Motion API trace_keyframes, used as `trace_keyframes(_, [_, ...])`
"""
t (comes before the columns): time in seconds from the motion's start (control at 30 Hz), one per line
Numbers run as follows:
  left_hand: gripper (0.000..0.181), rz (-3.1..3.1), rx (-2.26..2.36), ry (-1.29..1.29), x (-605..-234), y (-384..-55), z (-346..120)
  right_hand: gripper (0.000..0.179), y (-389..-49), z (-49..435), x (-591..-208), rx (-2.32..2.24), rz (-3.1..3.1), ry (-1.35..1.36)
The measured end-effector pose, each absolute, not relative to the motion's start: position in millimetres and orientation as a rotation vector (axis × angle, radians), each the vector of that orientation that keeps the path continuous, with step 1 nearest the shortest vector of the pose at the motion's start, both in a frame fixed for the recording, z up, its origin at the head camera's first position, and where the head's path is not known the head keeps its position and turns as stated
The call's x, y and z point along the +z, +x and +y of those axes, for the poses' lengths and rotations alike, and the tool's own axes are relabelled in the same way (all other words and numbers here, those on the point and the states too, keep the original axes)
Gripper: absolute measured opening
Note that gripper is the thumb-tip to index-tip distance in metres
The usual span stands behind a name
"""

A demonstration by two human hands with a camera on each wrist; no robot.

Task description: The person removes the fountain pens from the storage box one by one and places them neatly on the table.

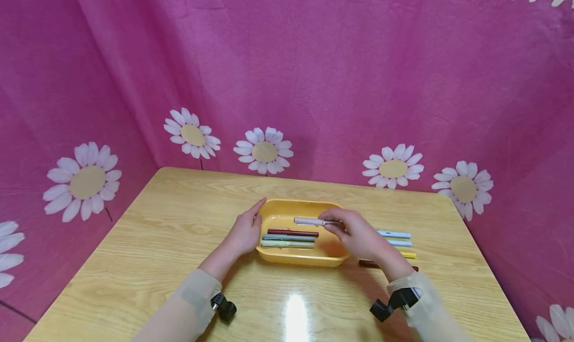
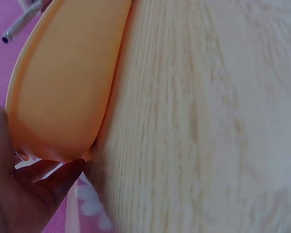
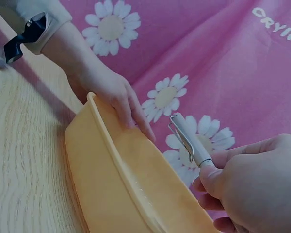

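A yellow plastic tray (image 1: 302,260) sits on the table. My left hand (image 1: 244,232) holds its left end, thumb at the rim and fingers against the outside wall. Over the tray, my right hand (image 1: 358,235) pinches a pale silvery-lilac capped pen (image 1: 307,221) by one end; its clip shows in the right wrist view. The pen lies roughly level, cap end pointing left. Inside the tray, side by side, are a dark red pen (image 1: 293,233), a grey-blue pen (image 1: 289,238) and a pale green pen (image 1: 287,244).
Right of the tray, partly behind my right forearm, lie light blue pens (image 1: 399,243), a yellow pen (image 1: 409,255) and a dark red pen (image 1: 368,264). A pink curtain (image 1: 314,83) with daisies hangs behind the wooden table (image 1: 179,222).
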State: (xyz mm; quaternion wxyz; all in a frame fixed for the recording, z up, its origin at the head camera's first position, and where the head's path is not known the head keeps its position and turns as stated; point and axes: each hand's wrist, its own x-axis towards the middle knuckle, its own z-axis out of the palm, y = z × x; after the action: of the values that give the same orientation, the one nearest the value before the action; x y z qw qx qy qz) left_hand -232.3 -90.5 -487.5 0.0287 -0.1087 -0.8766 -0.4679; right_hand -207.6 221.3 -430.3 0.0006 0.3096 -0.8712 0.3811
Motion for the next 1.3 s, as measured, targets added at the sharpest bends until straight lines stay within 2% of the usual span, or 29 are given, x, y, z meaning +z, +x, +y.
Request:
trace_keyframes(0.33, [0.053, -2.719, -1.443, -0.329, -486.5, -234.5, -90.7, 0.023, -185.9, 256.1, -422.7, 1.159, -2.645, 0.918])
trace_keyframes(1.3, [0.052, -2.726, -1.448, -0.323, -484.1, -231.5, -90.3, 0.032, -136.2, 334.2, -452.3, 0.959, -2.645, 0.829])
